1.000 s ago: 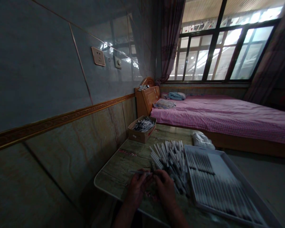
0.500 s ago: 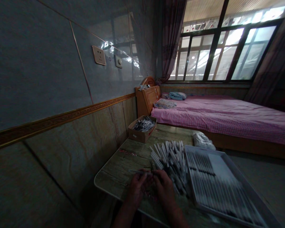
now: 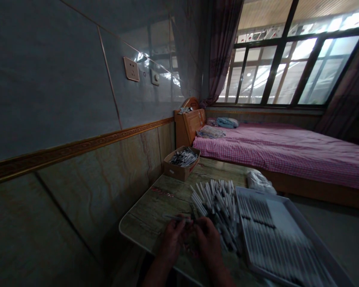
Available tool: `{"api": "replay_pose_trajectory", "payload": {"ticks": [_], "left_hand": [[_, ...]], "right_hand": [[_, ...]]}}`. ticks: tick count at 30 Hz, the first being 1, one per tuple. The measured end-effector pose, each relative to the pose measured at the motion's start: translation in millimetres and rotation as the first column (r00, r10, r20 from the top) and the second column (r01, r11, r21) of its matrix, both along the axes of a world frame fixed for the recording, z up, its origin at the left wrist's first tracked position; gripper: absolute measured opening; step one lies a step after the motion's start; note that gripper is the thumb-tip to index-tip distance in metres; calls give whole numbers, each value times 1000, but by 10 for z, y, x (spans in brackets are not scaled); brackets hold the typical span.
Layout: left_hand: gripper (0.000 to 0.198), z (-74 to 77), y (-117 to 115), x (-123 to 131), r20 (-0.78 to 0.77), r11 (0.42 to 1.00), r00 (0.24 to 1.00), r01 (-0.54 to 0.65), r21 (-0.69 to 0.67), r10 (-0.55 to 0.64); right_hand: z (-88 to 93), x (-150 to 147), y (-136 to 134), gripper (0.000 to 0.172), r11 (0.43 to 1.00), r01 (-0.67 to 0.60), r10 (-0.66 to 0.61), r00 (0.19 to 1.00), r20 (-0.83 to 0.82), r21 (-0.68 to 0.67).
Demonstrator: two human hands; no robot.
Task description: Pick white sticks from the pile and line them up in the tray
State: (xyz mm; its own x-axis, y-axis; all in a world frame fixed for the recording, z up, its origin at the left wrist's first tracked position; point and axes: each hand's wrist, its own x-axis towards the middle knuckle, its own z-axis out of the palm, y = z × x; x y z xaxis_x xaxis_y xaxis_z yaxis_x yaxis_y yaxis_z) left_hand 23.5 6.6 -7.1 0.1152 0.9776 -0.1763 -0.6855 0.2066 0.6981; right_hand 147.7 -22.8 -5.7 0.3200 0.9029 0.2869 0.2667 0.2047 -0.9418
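Observation:
My left hand (image 3: 174,239) is shut on a thin white stick (image 3: 176,217) that points out to the left over the wood-patterned table top (image 3: 155,211). My right hand (image 3: 209,239) is curled in close to the stick's other end, beside a small dark pointed object (image 3: 192,212), perhaps scissors. A loose pile of white tubes (image 3: 218,207) lies just past my right fingers. To their right, a white tray (image 3: 299,223) holds long tubes in neat rows, blurred near the bottom.
A cardboard box (image 3: 181,169) of dark-and-white sticks stands at the table's far end, with a white plastic bag (image 3: 259,182) at the far right corner. A tiled wall runs along the left. Beyond the table is a bed with a pink checked sheet (image 3: 281,153).
The whole view has shifted slightly right and down as my head turned. My hands remain together around the stick, with no clear change in grip.

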Motion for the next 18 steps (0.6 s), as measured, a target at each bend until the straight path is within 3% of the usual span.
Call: {"api": "replay_pose_trajectory", "payload": {"ticks": [18], "left_hand": [[49, 7, 1, 37, -116, 1000, 993, -27, 14, 28]], "right_hand": [[26, 36, -43, 12, 999, -9, 7, 999, 35, 43]]}}
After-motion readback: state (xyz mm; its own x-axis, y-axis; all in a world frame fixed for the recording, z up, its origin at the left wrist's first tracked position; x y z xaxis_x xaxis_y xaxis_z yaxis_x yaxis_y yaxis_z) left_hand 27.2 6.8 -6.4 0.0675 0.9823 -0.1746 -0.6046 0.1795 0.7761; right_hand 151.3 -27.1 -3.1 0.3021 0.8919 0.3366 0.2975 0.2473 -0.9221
